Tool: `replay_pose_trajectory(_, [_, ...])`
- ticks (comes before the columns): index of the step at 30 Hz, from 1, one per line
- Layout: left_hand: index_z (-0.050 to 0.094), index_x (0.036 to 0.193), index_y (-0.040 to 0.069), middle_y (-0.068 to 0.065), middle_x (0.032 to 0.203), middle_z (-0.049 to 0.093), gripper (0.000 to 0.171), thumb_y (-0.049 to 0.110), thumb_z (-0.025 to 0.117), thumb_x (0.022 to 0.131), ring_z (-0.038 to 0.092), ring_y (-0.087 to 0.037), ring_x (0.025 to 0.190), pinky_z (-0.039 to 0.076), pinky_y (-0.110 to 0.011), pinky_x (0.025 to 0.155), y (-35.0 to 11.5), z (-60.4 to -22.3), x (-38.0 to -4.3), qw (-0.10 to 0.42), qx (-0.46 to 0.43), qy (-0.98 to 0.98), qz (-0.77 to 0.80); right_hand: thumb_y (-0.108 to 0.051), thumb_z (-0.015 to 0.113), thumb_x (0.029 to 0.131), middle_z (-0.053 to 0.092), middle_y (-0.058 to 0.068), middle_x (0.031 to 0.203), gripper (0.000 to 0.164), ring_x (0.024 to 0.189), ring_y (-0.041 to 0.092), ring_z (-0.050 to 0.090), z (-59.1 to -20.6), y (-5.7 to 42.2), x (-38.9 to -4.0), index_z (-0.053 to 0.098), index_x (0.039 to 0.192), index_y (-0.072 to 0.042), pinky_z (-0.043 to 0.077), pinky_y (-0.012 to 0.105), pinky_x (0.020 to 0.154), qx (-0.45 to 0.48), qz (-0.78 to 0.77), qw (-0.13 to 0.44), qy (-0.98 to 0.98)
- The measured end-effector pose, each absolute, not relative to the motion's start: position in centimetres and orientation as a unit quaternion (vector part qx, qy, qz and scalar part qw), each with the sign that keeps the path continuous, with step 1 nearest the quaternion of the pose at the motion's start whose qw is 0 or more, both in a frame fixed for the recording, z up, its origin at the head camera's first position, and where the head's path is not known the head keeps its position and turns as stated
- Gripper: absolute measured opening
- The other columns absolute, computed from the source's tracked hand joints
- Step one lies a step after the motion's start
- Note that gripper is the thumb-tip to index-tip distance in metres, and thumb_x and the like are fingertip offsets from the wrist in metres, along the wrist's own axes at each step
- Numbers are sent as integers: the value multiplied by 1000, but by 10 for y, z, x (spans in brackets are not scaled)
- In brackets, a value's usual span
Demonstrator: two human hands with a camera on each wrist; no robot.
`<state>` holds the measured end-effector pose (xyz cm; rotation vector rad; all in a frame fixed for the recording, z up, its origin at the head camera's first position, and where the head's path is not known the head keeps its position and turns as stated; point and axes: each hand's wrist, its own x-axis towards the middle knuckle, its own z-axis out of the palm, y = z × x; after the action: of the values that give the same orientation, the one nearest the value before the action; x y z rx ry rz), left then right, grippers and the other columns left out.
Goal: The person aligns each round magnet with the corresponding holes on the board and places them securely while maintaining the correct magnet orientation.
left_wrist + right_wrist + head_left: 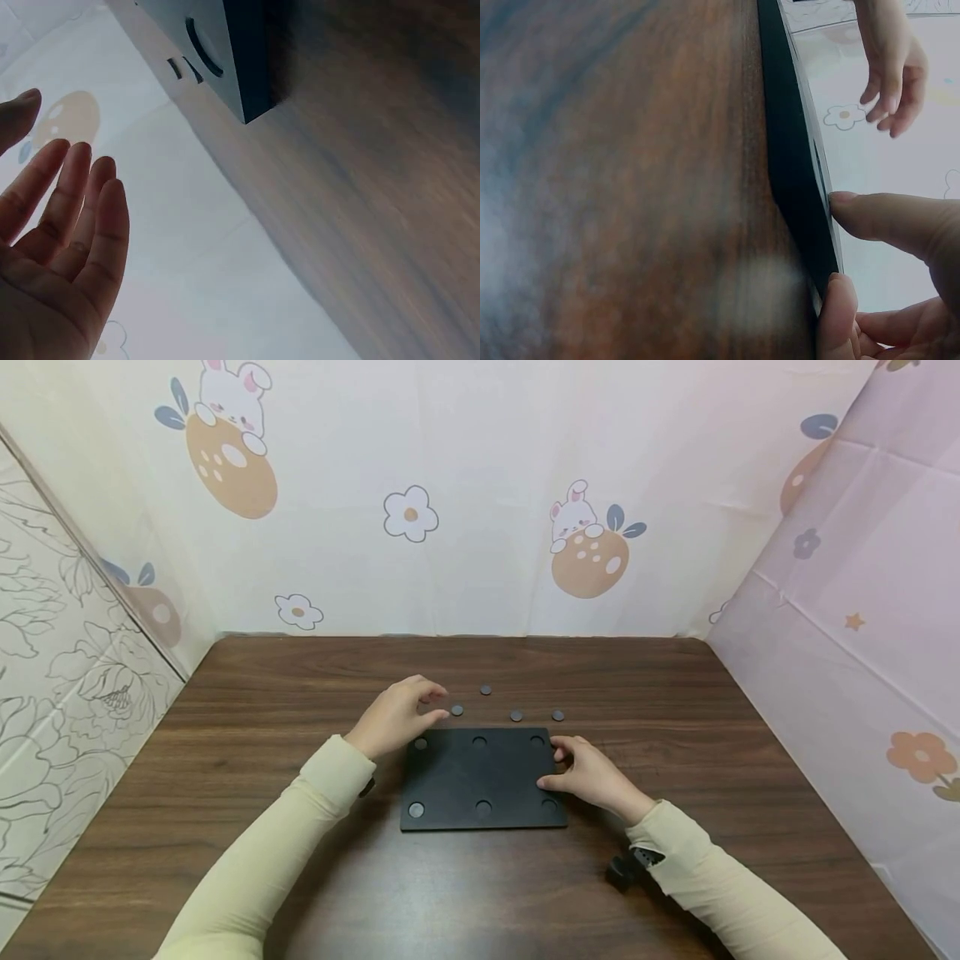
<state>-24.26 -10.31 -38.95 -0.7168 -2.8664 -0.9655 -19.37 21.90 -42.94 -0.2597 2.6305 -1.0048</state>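
Note:
A flat black board [480, 777] with several round recesses lies on the table. Small dark grey discs sit in its two left recesses, the near-left disc [416, 810] shining paler than the far-left disc [422, 744]. My right hand [592, 777] grips the board's right edge, thumb [877, 217] on the top face and a fingertip [838, 300] against the side. Over the far-left corner hovers my left hand [401, 714], holding nothing, its fingers loosely bent. Its fingertips are close to a loose disc [457, 711] just behind the board.
More loose discs lie beyond the board: one farther back [486, 690], one behind its right half [517, 716], and another past its right corner [558, 716]. The brown wooden table [480, 893] meets a patterned cloth [480, 568] at the back and sides.

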Motion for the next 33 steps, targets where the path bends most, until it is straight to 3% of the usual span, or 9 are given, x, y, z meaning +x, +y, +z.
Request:
replay_pose_trajectory(16, [62, 128, 7, -10, 125, 61, 39, 25, 68, 94, 59, -29, 117, 49, -45, 99, -89, -400, -278, -10, -231, -922, -309, -30, 79, 83, 51, 9, 108, 81, 94, 22, 46, -428, 218, -193, 40, 146, 3, 39, 36, 78, -84, -351, 154, 920])
replay_pose_trajectory(33, [63, 128, 9, -8, 128, 61, 39, 27, 67, 94, 61, -25, 116, 50, -42, 98, -79, -414, -300, -65, -216, -944, -239, -30, 79, 83, 51, 10, 108, 81, 95, 22, 46, -426, 217, -193, 39, 146, 3, 39, 36, 78, -83, -355, 158, 918])
